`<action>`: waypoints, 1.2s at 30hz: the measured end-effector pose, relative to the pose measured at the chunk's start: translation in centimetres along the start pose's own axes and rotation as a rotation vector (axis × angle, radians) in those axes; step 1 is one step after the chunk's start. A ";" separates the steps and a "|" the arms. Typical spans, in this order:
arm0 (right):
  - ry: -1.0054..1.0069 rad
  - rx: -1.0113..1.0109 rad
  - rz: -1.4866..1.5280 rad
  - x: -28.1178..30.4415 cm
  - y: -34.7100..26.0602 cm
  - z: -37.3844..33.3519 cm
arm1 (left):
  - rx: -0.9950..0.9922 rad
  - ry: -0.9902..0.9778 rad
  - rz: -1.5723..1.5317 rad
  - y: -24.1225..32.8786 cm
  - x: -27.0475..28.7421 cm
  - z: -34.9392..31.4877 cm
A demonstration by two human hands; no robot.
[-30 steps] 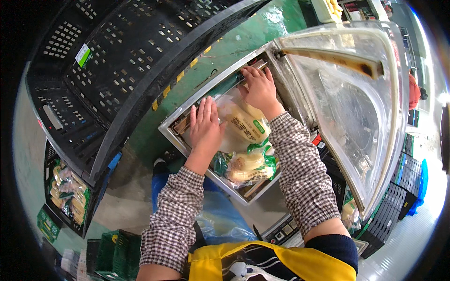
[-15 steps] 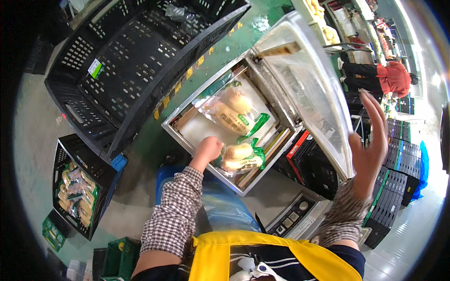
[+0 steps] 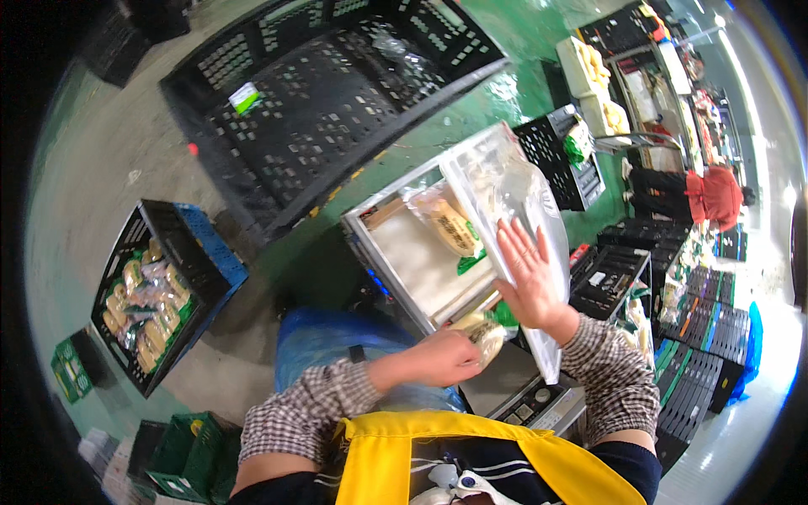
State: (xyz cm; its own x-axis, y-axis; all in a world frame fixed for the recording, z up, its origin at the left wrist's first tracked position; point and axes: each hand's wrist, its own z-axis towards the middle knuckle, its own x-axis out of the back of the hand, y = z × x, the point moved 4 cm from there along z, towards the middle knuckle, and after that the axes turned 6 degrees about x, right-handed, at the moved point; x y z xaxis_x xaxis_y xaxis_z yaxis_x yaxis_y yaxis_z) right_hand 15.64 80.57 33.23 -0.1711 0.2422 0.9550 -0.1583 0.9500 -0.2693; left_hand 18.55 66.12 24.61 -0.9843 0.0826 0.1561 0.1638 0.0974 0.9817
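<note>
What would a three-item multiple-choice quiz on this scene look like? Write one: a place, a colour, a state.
1. Where is the crate of packed goods?
A. on the floor to the person's left
B. on the sealer's lid
C. in the person's lap

2. What colour is the apron?
A. red
B. yellow
C. white

3. How does the sealer's lid stand?
A. taken off
B. shut flat
C. partly raised under the right hand

Answers: 1 A, the crate sits on the floor at the picture's left. 2 B, the apron is yellow. 3 C, the right hand lies flat on the tilted clear lid over the sealer, where one pack lies; the left hand grips another pack at the sealer's front edge.
</note>
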 end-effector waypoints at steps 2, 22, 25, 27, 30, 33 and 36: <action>-0.066 -0.048 -0.037 -3.9 -2.3 0.8 | 0.085 0.094 -0.191 -0.2 2.3 -5.9; -0.172 -0.299 -0.412 -26.4 -4.5 2.9 | 0.453 1.937 -0.939 -15.9 16.5 -60.0; -0.013 -0.162 -0.489 -26.7 -4.3 2.6 | 0.307 2.029 -1.037 -22.2 20.1 -63.4; 0.025 -0.145 -0.546 -26.3 -4.4 2.6 | 0.348 2.043 -0.976 -27.6 20.9 -64.8; 0.043 -0.152 -0.494 -26.0 -4.3 2.5 | 0.779 2.248 -0.830 -33.4 20.1 -66.0; 0.041 -0.158 -0.469 -25.9 -4.6 2.7 | 1.402 1.858 -0.159 -38.6 17.4 -69.6; 0.068 -0.143 -0.410 -26.3 -4.3 2.8 | 1.415 1.935 0.080 -38.9 15.0 -71.9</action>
State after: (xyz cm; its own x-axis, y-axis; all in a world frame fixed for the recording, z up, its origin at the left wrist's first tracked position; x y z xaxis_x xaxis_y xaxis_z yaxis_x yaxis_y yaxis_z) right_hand 18.08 69.59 8.90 -0.0572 -0.1527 0.9866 -0.0633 0.9868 0.1491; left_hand -7.36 -7.73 -3.33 0.2356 -0.4358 0.8687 -0.6974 0.5467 0.4634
